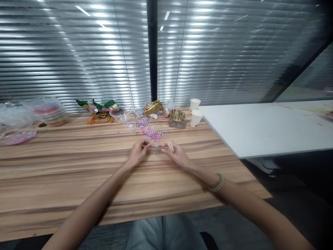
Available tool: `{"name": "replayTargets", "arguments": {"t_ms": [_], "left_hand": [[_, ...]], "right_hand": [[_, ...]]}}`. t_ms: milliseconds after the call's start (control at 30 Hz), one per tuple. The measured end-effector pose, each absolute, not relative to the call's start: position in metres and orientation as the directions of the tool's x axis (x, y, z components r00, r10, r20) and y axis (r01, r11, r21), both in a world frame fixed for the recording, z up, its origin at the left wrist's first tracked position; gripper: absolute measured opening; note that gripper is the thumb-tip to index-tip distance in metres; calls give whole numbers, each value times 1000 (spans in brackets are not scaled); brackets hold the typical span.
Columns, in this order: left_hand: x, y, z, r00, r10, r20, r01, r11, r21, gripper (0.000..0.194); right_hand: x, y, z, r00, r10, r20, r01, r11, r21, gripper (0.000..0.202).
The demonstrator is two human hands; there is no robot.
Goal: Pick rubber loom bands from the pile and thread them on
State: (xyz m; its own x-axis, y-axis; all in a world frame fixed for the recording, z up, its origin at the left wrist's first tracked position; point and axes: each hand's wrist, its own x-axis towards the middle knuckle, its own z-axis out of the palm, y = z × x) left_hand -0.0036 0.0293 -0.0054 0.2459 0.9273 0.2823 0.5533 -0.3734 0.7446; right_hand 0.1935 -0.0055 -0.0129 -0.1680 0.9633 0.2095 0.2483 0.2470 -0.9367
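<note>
My left hand [139,151] rests over the wooden table [78,173], its fingers pinched together at the near edge of a pile of small pink, white and grey pieces [154,133]. What those fingers hold is too small to name. Across a narrow gap, my right hand [177,155] has a pale, crumpled-looking thing [170,146] among its fingers; its thumb and forefinger point toward my left hand. Small clear or pale pieces [156,146] lie between the hands, and a small loop [155,152] sits just nearer to me.
Behind the pile stand a clear bowl [121,115], gold packets [177,118] and a green snack bag [106,106]. Two paper cups [196,118] are at the back right, beside a white table [260,128]. Stacked plastic containers [48,111] stand at the left.
</note>
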Motion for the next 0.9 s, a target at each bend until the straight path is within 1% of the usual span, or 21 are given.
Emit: {"name": "replayTargets", "arguments": {"t_ms": [67, 133, 167, 200, 267, 333, 367, 433, 500, 600, 667, 767, 900], "left_hand": [[8, 19, -3, 286, 916, 282, 495, -393, 775, 15], [12, 14, -1, 338, 894, 293, 498, -435, 750, 15], [11, 13, -1, 356, 885, 300, 529, -455, 716, 15], [8, 15, -1, 365, 879, 307, 581, -473, 662, 14], [-3, 22, -1, 355, 872, 339, 715, -486, 502, 15], [-15, 32, -3, 322, 861, 393, 827, -458, 327, 17], [-19, 37, -4, 313, 851, 423, 856, -445, 262, 17], [-23, 44, -6, 327, 825, 460, 874, -449, 184, 17], [-20, 48, -9, 361, 806, 469, 867, -475, 150, 17], [-10, 49, -14, 359, 806, 471, 873, -469, 136, 15], [-6, 50, -17, 320, 815, 483, 883, -441, 160, 14], [-6, 53, -18, 252, 833, 492, 872, -416, 259, 11], [-12, 57, -15, 189, 864, 466, 786, -418, 456, 12]], "right_hand": [[194, -5, -14, -207, 952, 223, 265, 274, -924, 28], [194, -4, -15, -243, 943, 229, 277, 294, -915, 27], [195, -4, -16, -247, 941, 232, 286, 300, -910, 27], [194, -3, -16, -244, 941, 234, 297, 302, -906, 27], [194, -3, -17, -230, 944, 235, 318, 301, -899, 27], [194, -3, -18, -228, 946, 230, 334, 298, -894, 27], [193, -3, -18, -233, 945, 228, 340, 299, -892, 27], [193, -3, -19, -236, 945, 225, 345, 298, -890, 27], [192, -3, -19, -235, 945, 229, 338, 300, -892, 26], [192, -4, -18, -231, 944, 237, 315, 303, -899, 24], [191, -4, -18, -229, 944, 236, 303, 299, -905, 24], [191, -4, -17, -224, 948, 227, 290, 287, -913, 24], [192, -4, -18, -230, 946, 227, 285, 289, -914, 24]]}}
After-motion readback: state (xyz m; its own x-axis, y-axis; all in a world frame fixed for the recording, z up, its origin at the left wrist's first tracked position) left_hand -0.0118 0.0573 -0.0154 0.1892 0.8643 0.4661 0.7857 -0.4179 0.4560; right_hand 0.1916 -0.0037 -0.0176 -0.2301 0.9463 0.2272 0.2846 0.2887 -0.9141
